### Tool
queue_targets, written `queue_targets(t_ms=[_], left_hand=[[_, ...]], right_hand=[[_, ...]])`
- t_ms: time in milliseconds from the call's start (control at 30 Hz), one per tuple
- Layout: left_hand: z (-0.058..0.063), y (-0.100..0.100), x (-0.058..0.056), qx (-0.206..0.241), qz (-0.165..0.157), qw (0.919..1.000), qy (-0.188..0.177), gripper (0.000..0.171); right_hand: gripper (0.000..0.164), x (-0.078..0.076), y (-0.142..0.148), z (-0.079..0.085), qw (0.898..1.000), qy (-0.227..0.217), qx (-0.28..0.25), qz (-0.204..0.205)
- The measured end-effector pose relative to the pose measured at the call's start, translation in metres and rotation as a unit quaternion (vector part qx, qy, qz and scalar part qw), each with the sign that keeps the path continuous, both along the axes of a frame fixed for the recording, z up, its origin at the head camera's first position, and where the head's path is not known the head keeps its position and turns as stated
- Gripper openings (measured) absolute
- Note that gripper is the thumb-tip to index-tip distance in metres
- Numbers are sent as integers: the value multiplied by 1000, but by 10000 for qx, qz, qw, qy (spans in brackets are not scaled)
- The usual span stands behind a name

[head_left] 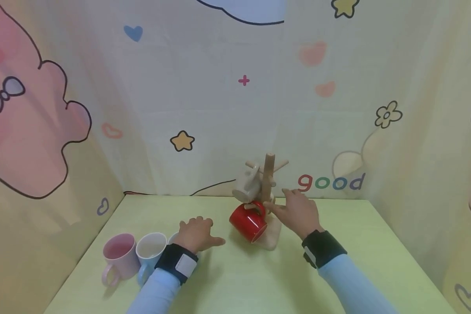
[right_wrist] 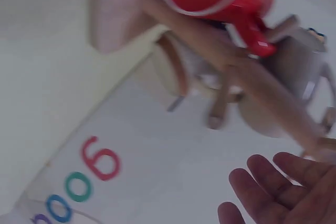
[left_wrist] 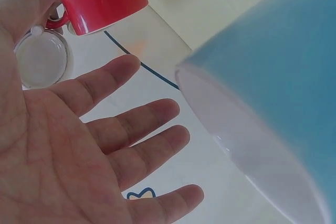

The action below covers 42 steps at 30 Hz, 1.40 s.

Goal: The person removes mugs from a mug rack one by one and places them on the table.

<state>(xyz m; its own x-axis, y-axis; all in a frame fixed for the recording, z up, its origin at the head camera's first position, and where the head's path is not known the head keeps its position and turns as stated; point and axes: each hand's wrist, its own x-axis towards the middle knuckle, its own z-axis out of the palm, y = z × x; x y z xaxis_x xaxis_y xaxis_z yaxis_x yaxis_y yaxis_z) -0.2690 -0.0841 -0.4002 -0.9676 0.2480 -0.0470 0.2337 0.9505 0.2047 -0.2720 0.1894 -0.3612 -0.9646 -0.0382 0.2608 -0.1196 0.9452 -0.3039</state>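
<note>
A wooden mug tree point(head_left: 269, 174) bears a glossy red mug point(head_left: 246, 221), hung tilted by its handle on a low peg, and a whitish mug point(head_left: 248, 183) higher up. My right hand point(head_left: 298, 213) is beside the post with fingers spread and nothing held; whether its thumb touches the tree I cannot tell. My left hand point(head_left: 196, 234) hovers left of the red mug, palm bare and fingers apart in the left wrist view. Close to that hand is a blue mug point(left_wrist: 273, 61) with a white inside. Its wrist partly covers another mug point(head_left: 173, 237) in the head view.
At the left of the pale green table point(head_left: 243, 283) stand a pink mug point(head_left: 127, 264) and a light blue mug point(head_left: 152, 246), upright, handles toward me. Behind the tree, a further mug with a brown rim point(right_wrist: 173, 64) shows blurred. A printed curtain point(head_left: 212, 87) encloses the table.
</note>
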Motion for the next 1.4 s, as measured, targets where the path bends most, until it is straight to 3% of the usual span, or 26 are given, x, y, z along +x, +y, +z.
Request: queue_targets(t_ms=[167,333,467,833,1233,1400], left_hand=[[3,-1,1,-6,-23,10000,17,60],[4,0,3,14,-38,10000,-18,60],[4,0,4,38,-49,10000,-20,60],[3,0,3,38,-24,10000,-34,59],[0,-2,2,14,-19,10000,10,60],[-1,-4,2,63,-68,9999,57,59]], right_hand=[[75,4,-18,33,9997,33,-254,25],[40,4,-29,48,9985,-3,-540,93],[29,1,-31,49,9987,21,-493,110],[26,-4,-22,44,9989,111,-420,198],[28,-9,-4,41,9963,257,-527,628],[38,-12,4,41,9940,-44,-733,808]])
